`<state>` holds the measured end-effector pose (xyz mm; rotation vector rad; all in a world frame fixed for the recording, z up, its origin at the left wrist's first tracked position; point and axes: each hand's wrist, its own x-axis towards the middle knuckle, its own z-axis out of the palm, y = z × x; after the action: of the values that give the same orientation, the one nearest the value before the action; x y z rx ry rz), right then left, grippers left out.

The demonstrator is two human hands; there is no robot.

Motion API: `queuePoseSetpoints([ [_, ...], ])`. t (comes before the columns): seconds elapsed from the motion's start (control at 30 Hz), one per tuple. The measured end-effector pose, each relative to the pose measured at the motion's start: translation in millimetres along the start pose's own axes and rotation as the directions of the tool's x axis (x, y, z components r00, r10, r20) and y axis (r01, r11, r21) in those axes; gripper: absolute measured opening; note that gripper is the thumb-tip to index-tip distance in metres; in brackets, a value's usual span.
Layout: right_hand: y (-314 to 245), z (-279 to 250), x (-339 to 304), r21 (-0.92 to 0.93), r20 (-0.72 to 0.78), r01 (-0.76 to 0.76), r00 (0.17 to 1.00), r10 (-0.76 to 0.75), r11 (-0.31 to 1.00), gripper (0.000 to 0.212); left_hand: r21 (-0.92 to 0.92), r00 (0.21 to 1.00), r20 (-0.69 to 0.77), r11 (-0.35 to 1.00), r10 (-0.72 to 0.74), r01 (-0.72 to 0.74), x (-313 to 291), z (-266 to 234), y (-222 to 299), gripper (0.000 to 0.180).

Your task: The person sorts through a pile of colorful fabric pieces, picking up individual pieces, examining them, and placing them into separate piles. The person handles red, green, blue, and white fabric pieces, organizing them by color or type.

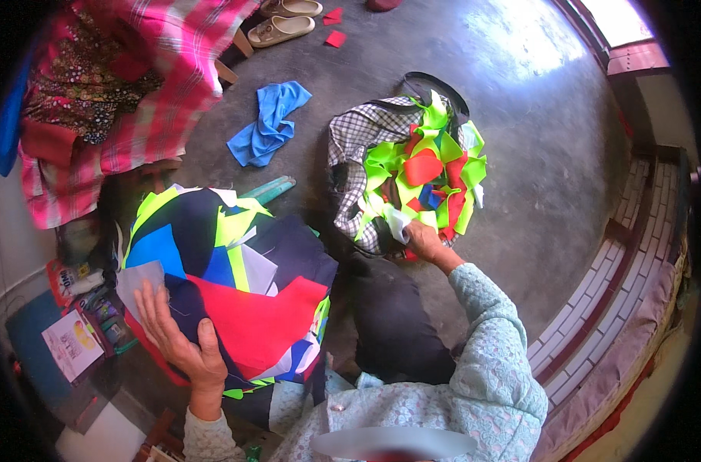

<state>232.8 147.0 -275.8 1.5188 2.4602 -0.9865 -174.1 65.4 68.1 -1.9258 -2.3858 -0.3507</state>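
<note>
A heaped pile of fabric scraps lies in front of me on the left, with a red piece [258, 316], a dark navy piece [182, 231] and a blue piece [156, 252] on top. My left hand [177, 339] rests against its left side, fingers stretched out over a grey scrap [141, 283] and thumb apart. Farther right stands a checked cloth bag [349, 165] full of neon-yellow, red and blue scraps. At its near rim my right hand [427, 243] pinches a white fabric scrap [397, 223]; the fingertips are partly hidden.
A crumpled blue cloth [270, 123] lies on the grey floor [535, 169] beyond the pile. Pink plaid fabric [177, 85] hangs at the far left, near a pair of shoes [281, 31]. Small packages [77, 281] are at the left, and white brick-patterned edging [589, 316] runs along the right.
</note>
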Motion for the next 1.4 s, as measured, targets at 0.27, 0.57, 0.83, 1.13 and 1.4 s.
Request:
queuePoseSetpoints([
  [0.27,-7.6,-17.5,112.7,0.245,-0.161,-0.044,0.983,0.085,0.969,0.083,0.005,1.000,-0.012,1.000,0.009,-0.009,-0.6,1.0,-2.2,0.064],
  [0.57,15.1,40.2,167.0,0.076,0.110,-0.232,0.969,0.223,0.970,0.050,-0.018,1.000,0.021,1.000,-0.019,0.020,0.4,-2.8,1.2,0.063],
  [0.83,1.0,29.3,82.0,0.432,-0.359,-0.019,0.914,0.191,0.902,0.028,-0.016,0.999,0.032,1.000,-0.004,0.005,1.7,-1.9,1.4,0.062],
  [1.13,5.3,-2.7,66.8,0.262,-0.365,-0.019,0.924,0.117,0.965,0.038,0.011,0.998,0.067,1.000,-0.010,0.009,1.7,-4.4,3.6,0.065],
  [1.4,-8.0,8.4,138.2,0.105,-0.043,-0.084,0.995,0.089,0.991,0.068,0.017,0.994,0.105,1.000,-0.025,0.023,1.2,-8.1,5.5,0.066],
])
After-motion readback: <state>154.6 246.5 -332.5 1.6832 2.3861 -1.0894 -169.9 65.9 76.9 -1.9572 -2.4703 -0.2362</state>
